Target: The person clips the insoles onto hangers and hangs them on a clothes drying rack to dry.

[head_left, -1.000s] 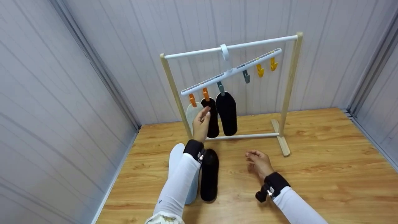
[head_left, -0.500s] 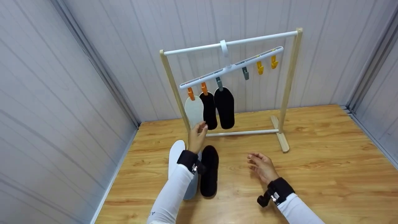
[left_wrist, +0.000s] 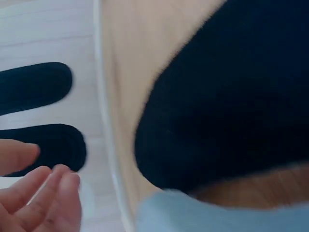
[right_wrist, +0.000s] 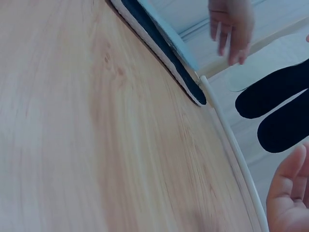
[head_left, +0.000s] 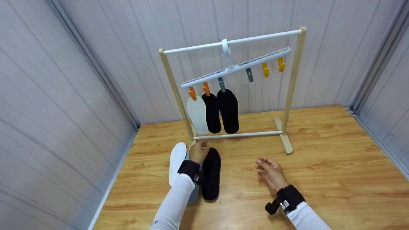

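My left hand (head_left: 199, 151) is just above the insoles lying on the table, its fingers loosely bent around nothing. Beneath and beside it lie a white insole (head_left: 177, 163), a light blue-grey insole (head_left: 193, 196) partly hidden by the arm, and a black insole (head_left: 211, 182). My right hand (head_left: 272, 174) hovers over the wood to the right, fingers relaxed and holding nothing. From the white hanger (head_left: 231, 67) hang a white insole (head_left: 197, 115) and a black insole (head_left: 211, 113) in orange clips (head_left: 206, 88), plus another black insole (head_left: 228, 111) in a grey clip (head_left: 221, 84).
A rack with wooden posts (head_left: 292, 86) and a white top rail (head_left: 262, 39) carries the hanger, which slants up to the right. A grey clip (head_left: 250, 75) and two yellow clips (head_left: 265, 69) on it hold nothing. Panelled walls (head_left: 83, 95) stand around the wooden tabletop (head_left: 335, 153).
My left hand has come down from the hanging insoles, toward me, to the insoles on the table. The right hand has barely moved. The hanging white insole is now fully uncovered.
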The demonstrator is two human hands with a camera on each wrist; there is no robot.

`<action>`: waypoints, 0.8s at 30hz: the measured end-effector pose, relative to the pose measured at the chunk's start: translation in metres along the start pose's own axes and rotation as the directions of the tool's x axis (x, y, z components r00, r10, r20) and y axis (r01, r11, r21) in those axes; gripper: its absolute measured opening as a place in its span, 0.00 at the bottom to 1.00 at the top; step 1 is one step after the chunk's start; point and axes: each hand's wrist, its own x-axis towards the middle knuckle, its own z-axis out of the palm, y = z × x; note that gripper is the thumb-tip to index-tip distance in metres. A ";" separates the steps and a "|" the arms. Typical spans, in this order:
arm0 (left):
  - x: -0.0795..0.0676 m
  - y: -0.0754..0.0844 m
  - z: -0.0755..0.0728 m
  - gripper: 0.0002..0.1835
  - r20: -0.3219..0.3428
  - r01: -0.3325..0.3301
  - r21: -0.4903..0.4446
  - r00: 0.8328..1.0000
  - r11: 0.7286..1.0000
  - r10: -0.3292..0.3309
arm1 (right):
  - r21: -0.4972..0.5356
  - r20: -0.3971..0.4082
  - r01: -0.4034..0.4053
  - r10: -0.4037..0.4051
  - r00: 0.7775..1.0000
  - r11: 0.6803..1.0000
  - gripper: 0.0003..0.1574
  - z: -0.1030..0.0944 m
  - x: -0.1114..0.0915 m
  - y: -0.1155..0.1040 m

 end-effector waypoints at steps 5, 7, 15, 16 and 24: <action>-0.008 -0.004 0.014 0.13 0.003 0.005 0.313 1.000 0.950 -0.006 | 0.000 0.033 -0.027 0.027 0.999 1.000 0.09 -0.008 0.003 -0.003; -0.011 -0.002 0.019 0.11 0.003 0.004 0.434 1.000 0.901 -0.006 | -0.005 0.052 -0.048 0.048 0.997 0.999 0.09 -0.011 0.004 -0.004; -0.016 0.006 0.030 0.20 0.056 0.098 0.624 0.984 0.775 -0.169 | -0.036 0.082 -0.079 0.082 0.993 0.996 0.07 -0.023 0.011 -0.010; -0.016 0.007 0.032 0.20 0.054 0.106 0.627 0.983 0.772 -0.178 | -0.036 0.083 -0.084 0.087 0.993 0.996 0.07 -0.025 0.012 -0.011; -0.021 0.005 0.039 0.22 0.020 0.171 0.580 0.974 0.797 -0.224 | -0.039 0.104 -0.107 0.111 0.988 0.993 0.05 -0.035 0.015 -0.015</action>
